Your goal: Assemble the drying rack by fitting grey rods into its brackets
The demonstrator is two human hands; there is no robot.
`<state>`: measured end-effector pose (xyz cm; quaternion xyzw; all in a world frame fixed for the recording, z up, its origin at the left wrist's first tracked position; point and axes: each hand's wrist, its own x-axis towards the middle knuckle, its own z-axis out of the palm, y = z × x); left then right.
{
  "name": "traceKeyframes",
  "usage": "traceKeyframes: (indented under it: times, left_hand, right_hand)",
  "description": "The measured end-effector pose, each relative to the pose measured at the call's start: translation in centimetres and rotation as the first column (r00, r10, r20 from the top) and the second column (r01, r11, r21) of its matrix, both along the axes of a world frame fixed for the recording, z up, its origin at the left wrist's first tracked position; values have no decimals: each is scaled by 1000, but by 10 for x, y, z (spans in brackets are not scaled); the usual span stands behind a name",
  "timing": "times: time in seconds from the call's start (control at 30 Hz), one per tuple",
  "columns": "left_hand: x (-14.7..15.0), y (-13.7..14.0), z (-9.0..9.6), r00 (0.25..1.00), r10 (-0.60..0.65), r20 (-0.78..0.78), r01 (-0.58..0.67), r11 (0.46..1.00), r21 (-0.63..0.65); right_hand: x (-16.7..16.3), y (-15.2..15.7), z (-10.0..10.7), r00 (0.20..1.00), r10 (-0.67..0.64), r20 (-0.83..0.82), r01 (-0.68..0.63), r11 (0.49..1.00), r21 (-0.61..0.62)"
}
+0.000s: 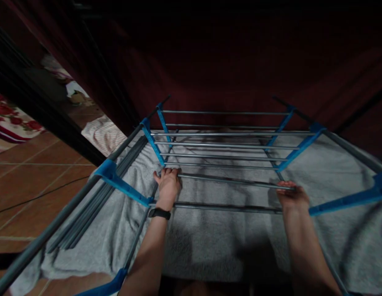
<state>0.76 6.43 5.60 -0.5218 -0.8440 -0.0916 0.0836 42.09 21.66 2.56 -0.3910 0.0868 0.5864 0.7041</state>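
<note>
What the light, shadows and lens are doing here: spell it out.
Head view: dim overall, with the red fabric sinking to near-black at the top; head view: soft shadows on the grey cloth, a dark patch near bottom centre; head view: faint highlights along the rods; head view: the left pole thickens toward the corner, probably wide-lens stretch plus nearness.

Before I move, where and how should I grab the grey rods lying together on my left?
Probably grip the grey rods just nearer you than the blue bracket, left hand coming from the right: they lie side by side on the blanket, the side rail along their left.
</note>
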Motion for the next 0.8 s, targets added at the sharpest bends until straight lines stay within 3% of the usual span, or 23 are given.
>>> traceKeyframes:
  times: [0.13, 0.47, 0.8]
  left_hand:
    - [-4, -2, 3, 998, 60, -3, -60, 998, -22]
    - [-8, -6, 10, 999, -32, 17, 34, 992, -122]
    - [-4, -7, 11, 996, 86, 6, -85, 989, -123]
  right_hand:
    - [5, 0, -4, 1000, -21, -15, 22, 999, 31]
    - [12, -3, 3, 994, -77, -77, 87, 988, 127]
    - [11, 1, 14, 994, -3, -106, 16, 992, 121]
